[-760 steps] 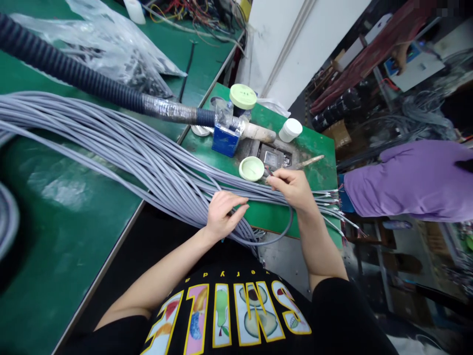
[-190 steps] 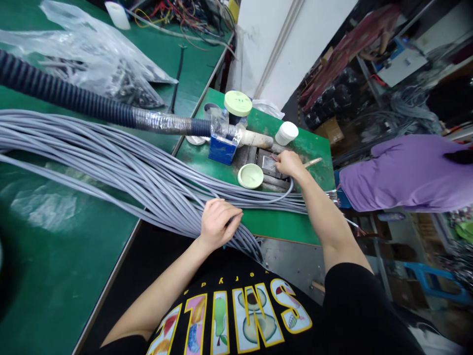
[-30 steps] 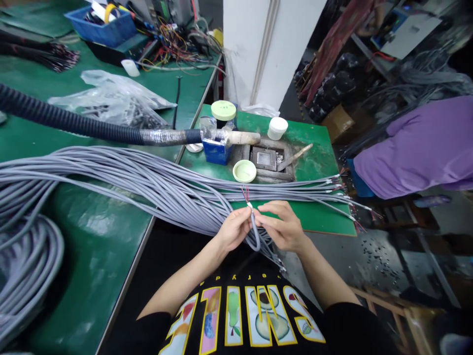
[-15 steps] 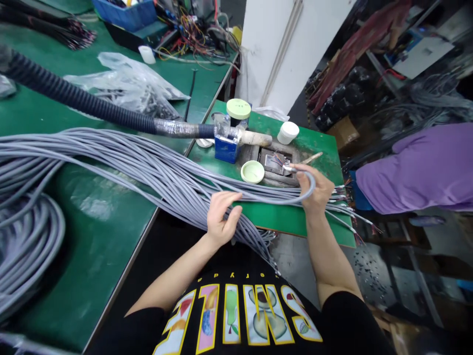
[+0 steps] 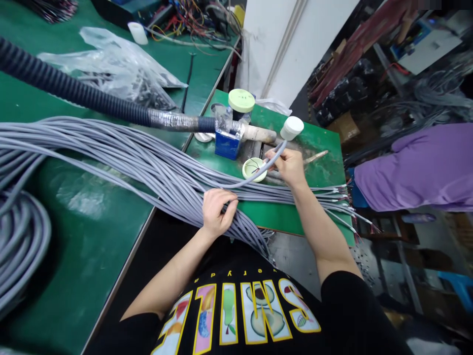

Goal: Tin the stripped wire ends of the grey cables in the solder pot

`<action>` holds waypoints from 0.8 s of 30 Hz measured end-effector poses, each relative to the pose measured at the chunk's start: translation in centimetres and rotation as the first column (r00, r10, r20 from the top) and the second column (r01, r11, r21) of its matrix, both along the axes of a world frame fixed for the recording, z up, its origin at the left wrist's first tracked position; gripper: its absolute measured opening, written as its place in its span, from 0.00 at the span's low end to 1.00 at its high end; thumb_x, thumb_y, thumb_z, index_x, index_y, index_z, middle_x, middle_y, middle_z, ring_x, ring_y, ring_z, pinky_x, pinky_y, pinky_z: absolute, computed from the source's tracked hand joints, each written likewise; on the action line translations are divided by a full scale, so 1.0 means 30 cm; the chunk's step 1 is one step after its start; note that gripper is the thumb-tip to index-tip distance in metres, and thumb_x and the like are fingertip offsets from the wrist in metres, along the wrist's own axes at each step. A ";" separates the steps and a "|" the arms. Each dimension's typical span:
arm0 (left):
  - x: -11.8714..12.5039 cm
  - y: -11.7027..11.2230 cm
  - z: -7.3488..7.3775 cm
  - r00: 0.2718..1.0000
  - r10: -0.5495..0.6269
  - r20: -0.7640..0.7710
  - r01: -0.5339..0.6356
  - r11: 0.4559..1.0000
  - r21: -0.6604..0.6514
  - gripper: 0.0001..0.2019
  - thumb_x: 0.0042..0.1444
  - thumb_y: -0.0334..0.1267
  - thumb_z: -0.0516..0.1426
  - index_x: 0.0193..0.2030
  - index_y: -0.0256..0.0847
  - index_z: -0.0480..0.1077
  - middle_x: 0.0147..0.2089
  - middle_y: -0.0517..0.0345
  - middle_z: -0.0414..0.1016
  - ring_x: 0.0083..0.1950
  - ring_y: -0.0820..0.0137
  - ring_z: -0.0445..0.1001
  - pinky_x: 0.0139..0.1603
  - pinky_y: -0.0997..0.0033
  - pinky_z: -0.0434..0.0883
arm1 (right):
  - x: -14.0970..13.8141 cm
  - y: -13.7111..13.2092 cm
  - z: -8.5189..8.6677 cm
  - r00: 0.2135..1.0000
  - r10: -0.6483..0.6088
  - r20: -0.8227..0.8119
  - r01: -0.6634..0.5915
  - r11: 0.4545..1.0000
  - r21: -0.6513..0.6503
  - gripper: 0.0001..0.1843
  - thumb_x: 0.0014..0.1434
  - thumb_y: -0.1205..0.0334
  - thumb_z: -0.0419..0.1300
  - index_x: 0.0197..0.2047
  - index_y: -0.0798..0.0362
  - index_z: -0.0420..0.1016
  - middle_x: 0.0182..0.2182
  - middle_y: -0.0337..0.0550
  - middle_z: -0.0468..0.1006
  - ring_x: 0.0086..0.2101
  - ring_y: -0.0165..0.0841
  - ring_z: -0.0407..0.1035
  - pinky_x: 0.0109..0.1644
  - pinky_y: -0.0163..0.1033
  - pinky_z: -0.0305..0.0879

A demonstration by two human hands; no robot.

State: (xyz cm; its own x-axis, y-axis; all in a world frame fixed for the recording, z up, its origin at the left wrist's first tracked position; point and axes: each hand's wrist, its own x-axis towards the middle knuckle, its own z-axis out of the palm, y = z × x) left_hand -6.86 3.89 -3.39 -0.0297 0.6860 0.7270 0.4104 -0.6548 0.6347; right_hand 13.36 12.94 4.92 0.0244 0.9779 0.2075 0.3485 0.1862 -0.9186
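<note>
My right hand (image 5: 290, 165) pinches one grey cable (image 5: 279, 154) near its stripped end. Thin dark and reddish wires from that end reach into a shallow pale green dish (image 5: 248, 176). The cable loops up over the hand. Closed around part of a thick bundle of grey cables (image 5: 177, 172) is my left hand (image 5: 217, 212), its thumb near the index fingertip. Exactly how many cables it grips is hidden. Behind my right hand lies a soot-stained metal plate, mostly covered. More stripped cable ends (image 5: 345, 199) lie at the board's right edge.
A ribbed black hose (image 5: 92, 101) leads to a nozzle on a blue box (image 5: 226, 144). A green-lidded jar (image 5: 241, 101), a white jar (image 5: 291, 128) and a stick (image 5: 316, 157) are close by. A person in purple (image 5: 417, 167) is at right.
My right hand has moved left from the dark metal plate to the green dish, bringing the cable's wire ends into it. My left hand has closed down onto the bundle.
</note>
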 end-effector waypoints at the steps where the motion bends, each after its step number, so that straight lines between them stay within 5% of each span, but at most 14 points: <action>1: 0.000 0.000 -0.001 1.000 -0.002 -0.007 0.001 1.000 -0.005 0.04 0.55 0.32 0.57 0.37 0.42 0.70 0.34 0.57 0.78 0.40 0.67 0.75 0.46 0.60 0.68 | -0.003 0.004 -0.002 1.000 0.002 0.014 -0.001 1.000 -0.012 0.16 0.53 0.50 0.61 0.25 0.55 0.75 0.17 0.38 0.75 0.19 0.29 0.72 0.22 0.31 0.69; 24: -0.002 0.001 0.002 0.999 -0.035 -0.040 0.035 0.999 0.011 0.06 0.52 0.30 0.58 0.37 0.43 0.70 0.34 0.59 0.78 0.38 0.67 0.76 0.45 0.61 0.66 | -0.011 0.025 -0.046 0.978 0.051 0.202 -0.043 0.998 -0.046 0.19 0.54 0.51 0.58 0.19 0.56 0.72 0.16 0.39 0.75 0.20 0.30 0.72 0.23 0.31 0.64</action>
